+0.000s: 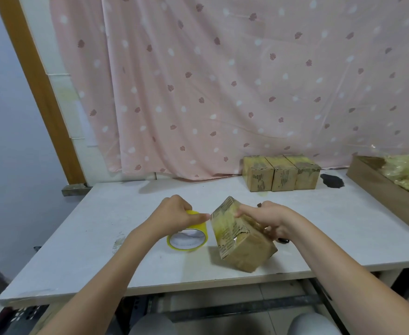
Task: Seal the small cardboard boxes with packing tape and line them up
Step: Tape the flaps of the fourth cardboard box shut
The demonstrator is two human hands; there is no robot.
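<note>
A small cardboard box stands tilted on one edge near the table's front, its top covered with yellowish tape. My right hand grips the box from the right, thumb pressing on the taped top. My left hand grips a yellow roll of packing tape just left of the box, and a short strip of tape runs from the roll to the box's upper corner. Three taped boxes stand side by side in a row at the back of the table.
The white table has a dark stain at the back right. A wooden tray with crumpled yellowish tape lies at the far right. A pink patterned curtain hangs behind. A small dark object lies beneath my right hand.
</note>
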